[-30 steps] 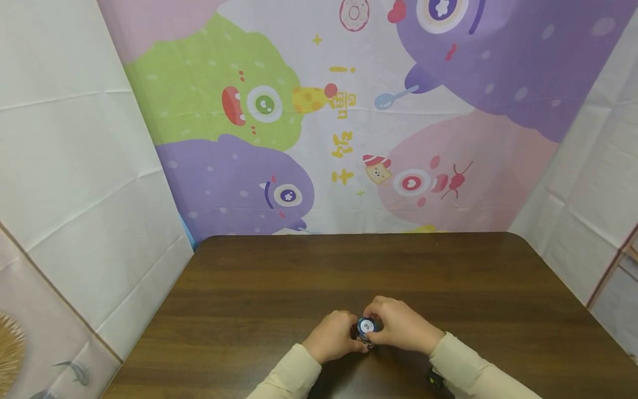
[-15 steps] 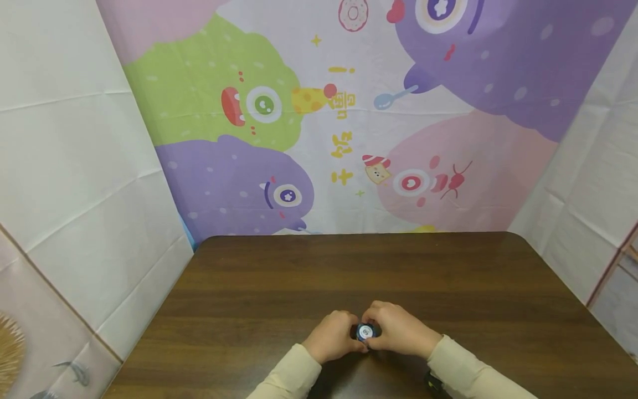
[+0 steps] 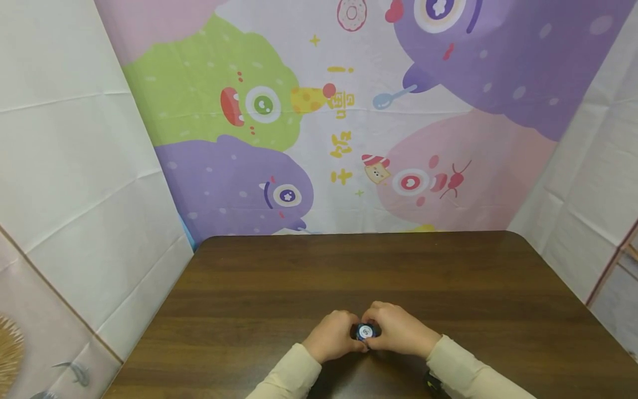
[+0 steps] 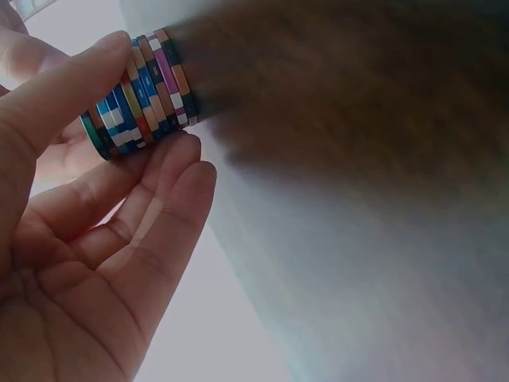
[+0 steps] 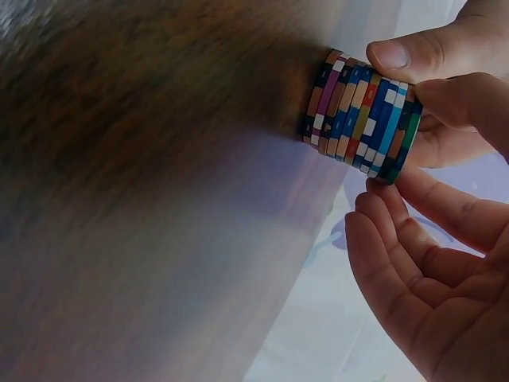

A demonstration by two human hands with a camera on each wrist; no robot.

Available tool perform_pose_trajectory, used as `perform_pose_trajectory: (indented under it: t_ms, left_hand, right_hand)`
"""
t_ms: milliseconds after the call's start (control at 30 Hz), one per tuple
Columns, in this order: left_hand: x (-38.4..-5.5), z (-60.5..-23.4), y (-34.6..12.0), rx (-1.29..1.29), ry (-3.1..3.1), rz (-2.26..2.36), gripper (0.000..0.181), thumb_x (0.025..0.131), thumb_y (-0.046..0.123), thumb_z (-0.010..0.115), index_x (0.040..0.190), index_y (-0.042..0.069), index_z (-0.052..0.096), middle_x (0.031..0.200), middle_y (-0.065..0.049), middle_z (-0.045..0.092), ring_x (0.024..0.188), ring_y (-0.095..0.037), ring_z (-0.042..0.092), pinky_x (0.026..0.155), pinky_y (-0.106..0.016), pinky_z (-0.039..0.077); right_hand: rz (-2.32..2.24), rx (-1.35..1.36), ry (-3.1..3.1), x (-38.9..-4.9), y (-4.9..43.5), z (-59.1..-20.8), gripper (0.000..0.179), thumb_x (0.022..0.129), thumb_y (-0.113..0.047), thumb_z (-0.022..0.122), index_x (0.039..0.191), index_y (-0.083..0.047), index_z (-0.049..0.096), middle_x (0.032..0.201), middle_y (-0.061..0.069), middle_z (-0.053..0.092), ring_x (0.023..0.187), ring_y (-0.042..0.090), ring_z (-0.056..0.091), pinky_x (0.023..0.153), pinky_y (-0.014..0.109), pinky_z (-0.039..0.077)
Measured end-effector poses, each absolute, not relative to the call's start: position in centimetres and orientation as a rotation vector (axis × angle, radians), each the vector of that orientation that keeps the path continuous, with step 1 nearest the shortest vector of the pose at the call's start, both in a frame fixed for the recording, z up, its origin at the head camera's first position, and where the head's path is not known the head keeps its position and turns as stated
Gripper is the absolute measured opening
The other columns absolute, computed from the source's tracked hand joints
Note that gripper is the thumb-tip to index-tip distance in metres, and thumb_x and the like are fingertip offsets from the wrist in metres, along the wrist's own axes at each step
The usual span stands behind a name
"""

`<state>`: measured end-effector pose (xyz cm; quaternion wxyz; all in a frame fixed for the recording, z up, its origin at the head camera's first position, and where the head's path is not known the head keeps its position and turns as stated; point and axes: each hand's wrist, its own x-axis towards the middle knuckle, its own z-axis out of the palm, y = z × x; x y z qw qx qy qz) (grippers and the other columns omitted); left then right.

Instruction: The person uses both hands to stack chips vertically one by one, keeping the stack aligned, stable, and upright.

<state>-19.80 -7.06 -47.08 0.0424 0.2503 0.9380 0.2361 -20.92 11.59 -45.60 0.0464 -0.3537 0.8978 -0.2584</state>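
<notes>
A short upright stack of poker chips (image 3: 366, 331) stands on the brown table, its top chip showing a white printed centre in the head view. From the left side my left hand (image 3: 331, 336) holds the stack, its thumb along the edges of the chips (image 4: 143, 99) in the left wrist view. My right hand (image 3: 400, 331) pinches the upper end of the stack from the right, where the green-edged chip (image 5: 404, 143) lies. Edges in blue, white, orange, yellow and purple line up in the right wrist view. Both hands hide part of the stack's sides.
The brown wooden table (image 3: 279, 282) reaches back to a cartoon-printed cloth (image 3: 349, 210). White cloth walls (image 3: 85, 166) stand at both sides. A dark object (image 3: 432, 382) shows under the right sleeve.
Over the last second my right hand has lowered slightly, and the top chip has come down into line with the stack. The left hand has stayed in place. Little differs from half a second ago.
</notes>
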Motion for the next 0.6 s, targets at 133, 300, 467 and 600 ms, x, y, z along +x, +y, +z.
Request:
perform_pose_trajectory:
  t_ms: [133, 300, 467, 600]
  left_hand:
    - [-19.7, -46.9, -7.04, 0.762, 2.872, 0.705, 0.03, 0.072, 0.026, 0.086, 0.093, 0.01, 0.072, 0.079, 0.007, 0.065, 0.065, 0.001, 0.049, 0.06, -0.016, 0.043]
    - [-19.5, -46.67, -6.93, 0.738, 2.883, 0.668, 0.035, 0.071, 0.028, 0.086, 0.096, 0.01, 0.071, 0.084, 0.006, 0.066, 0.07, -0.001, 0.052, 0.063, -0.018, 0.045]
    - [-19.31, -46.77, -7.12, 0.715, 2.888, 0.653, 0.041, 0.07, 0.032, 0.087, 0.101, 0.009, 0.071, 0.088, 0.004, 0.064, 0.073, -0.003, 0.053, 0.065, -0.02, 0.046]
    - [-19.17, -46.81, -7.62, 0.694, 2.888, 0.706, 0.045, 0.071, 0.034, 0.086, 0.104, 0.007, 0.071, 0.093, 0.001, 0.065, 0.077, -0.006, 0.056, 0.069, -0.023, 0.049]
  right_hand:
    - [-0.798, -1.063, 2.736, -20.94, 11.54, -45.66, 0.03, 0.077, -0.02, 0.078, 0.103, -0.007, 0.069, 0.097, -0.002, 0.063, 0.08, 0.002, 0.054, 0.068, 0.019, 0.048]
    - [-0.806, -1.056, 2.733, -20.94, 11.6, -45.82, 0.031, 0.077, -0.021, 0.078, 0.104, -0.007, 0.069, 0.098, -0.002, 0.064, 0.081, 0.002, 0.055, 0.069, 0.019, 0.049]
    - [-0.81, -1.079, 2.754, -21.05, 11.79, -46.14, 0.031, 0.081, -0.026, 0.076, 0.105, -0.009, 0.068, 0.098, -0.003, 0.064, 0.083, 0.004, 0.057, 0.071, 0.022, 0.049]
    - [-0.842, -1.055, 2.795, -21.2, 12.34, -46.1, 0.033, 0.087, -0.031, 0.072, 0.11, -0.008, 0.067, 0.101, -0.001, 0.066, 0.088, 0.013, 0.064, 0.075, 0.027, 0.053]
